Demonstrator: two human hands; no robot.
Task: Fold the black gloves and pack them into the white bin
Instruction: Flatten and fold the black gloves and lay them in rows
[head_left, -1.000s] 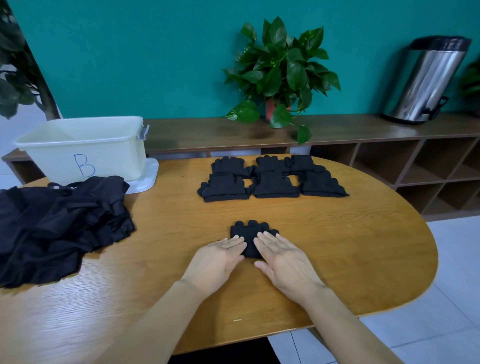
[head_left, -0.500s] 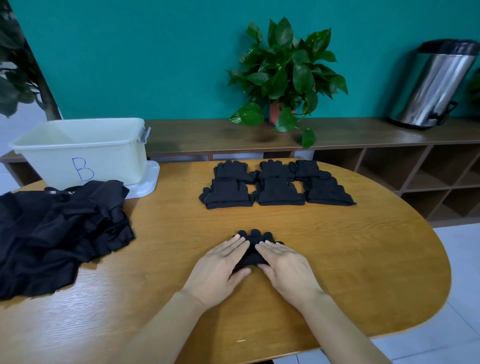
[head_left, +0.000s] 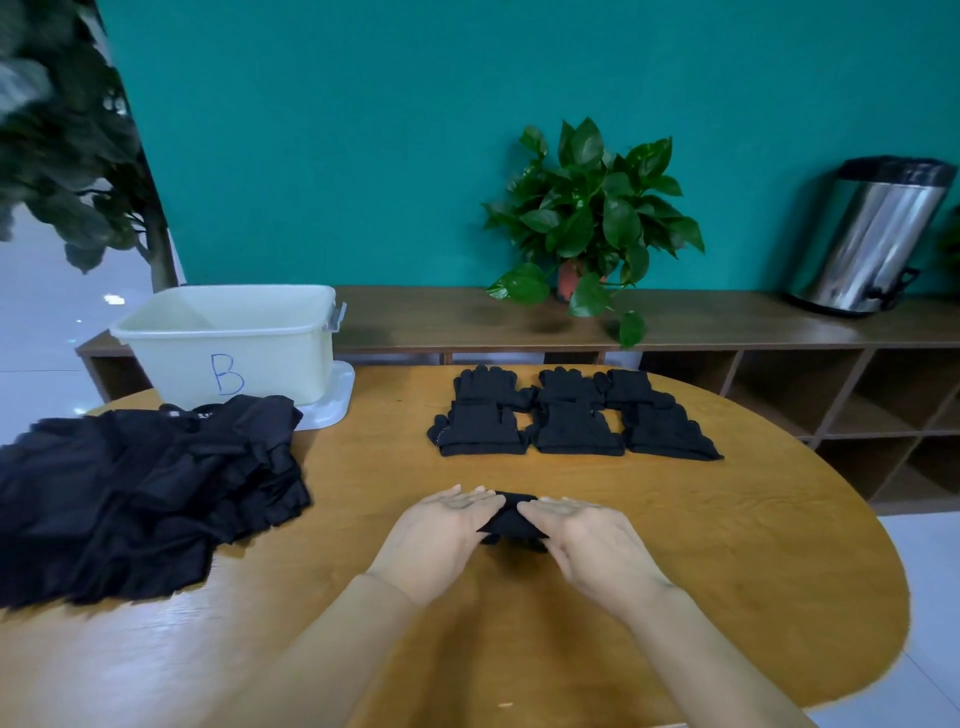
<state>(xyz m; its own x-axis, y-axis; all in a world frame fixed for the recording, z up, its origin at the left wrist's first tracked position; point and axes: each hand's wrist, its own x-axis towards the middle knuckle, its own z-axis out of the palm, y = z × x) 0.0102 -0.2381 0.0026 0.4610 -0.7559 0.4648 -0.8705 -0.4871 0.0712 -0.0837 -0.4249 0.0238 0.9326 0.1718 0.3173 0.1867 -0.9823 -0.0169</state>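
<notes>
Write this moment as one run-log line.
step: folding | left hand and right hand: gripping black glove | folded gloves: on table | white bin: unpacked

my left hand and right hand pinch a folded black glove between them on the wooden table. folded gloves in rows just beyond. unfolded pile at left, touching white bin marked b.

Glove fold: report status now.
Left hand and right hand pinch one black glove between them, mid-fold. Folded gloves wait beyond. White bin far left. Nothing in the way.
</notes>
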